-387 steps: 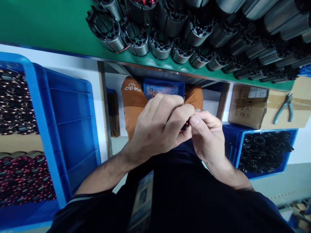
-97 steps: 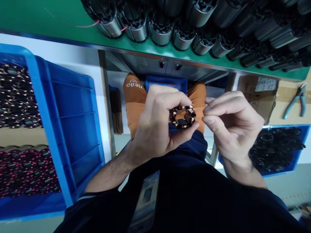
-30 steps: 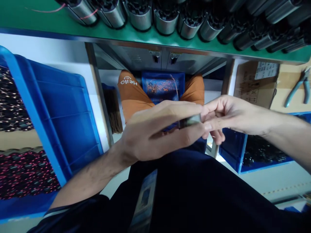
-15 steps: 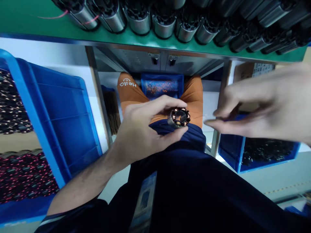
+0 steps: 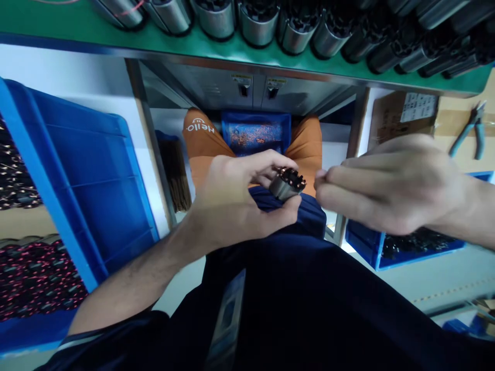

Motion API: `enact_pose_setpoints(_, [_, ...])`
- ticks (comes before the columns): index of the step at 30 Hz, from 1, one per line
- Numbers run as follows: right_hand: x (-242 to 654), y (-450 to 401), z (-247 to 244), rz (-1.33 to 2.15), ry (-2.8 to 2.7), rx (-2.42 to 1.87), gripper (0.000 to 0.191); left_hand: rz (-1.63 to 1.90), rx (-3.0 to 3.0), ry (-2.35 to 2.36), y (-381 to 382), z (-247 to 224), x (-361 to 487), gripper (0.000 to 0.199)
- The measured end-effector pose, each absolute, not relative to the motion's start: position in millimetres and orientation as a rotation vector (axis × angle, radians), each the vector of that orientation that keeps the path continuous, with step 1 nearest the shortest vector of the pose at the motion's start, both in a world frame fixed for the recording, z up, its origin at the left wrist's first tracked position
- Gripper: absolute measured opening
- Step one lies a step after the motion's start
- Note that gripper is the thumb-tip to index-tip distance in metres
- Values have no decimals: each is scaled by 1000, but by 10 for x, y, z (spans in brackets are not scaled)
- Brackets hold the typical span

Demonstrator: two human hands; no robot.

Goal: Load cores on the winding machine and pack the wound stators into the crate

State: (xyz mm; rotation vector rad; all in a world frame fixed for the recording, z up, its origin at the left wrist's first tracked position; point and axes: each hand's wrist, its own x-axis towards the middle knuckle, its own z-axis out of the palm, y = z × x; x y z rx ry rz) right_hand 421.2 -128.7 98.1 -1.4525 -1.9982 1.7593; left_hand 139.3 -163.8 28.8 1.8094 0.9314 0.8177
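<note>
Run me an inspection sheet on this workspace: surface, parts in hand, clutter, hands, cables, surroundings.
Surface: green bench top, rows of metal cylinders standing on it.
Parts in hand: one metal ring part with copper-coloured ends, tilted.
Clutter: pliers on cardboard at the right; copper-coloured bits in the blue tray between the knees.
Hands: left hand grips the ring part; right hand beside it, fingers bunched, blurred, any held wire unclear.
Cables: no power cable seen; thin pink wire by the leftmost cylinders.
Surroundings: left blue bin with wound parts, right blue bin with black pieces.
</note>
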Motion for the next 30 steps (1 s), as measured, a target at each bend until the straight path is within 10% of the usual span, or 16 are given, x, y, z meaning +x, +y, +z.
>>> enact_pose_setpoints(4, [4331, -1155, 1151, 1556, -2085, -1461, 43, 969, 1883, 905, -1598, 244, 1346, 33])
enact_pose_setpoints(12, [4243, -1152, 785, 2575, -1363, -1311, 53, 1002, 2176, 670, -1422, 268, 1336, 18])
enact_pose_setpoints(22, [4333, -1179, 1294, 1501, -1998, -1452, 42, 1017, 2036, 920, -1564, 322, 1401, 26])
enact_pose_setpoints(30, [4256, -1183, 917, 2544, -1308, -1332, 50, 1225, 2207, 718, -1541, 251, 1375, 28])
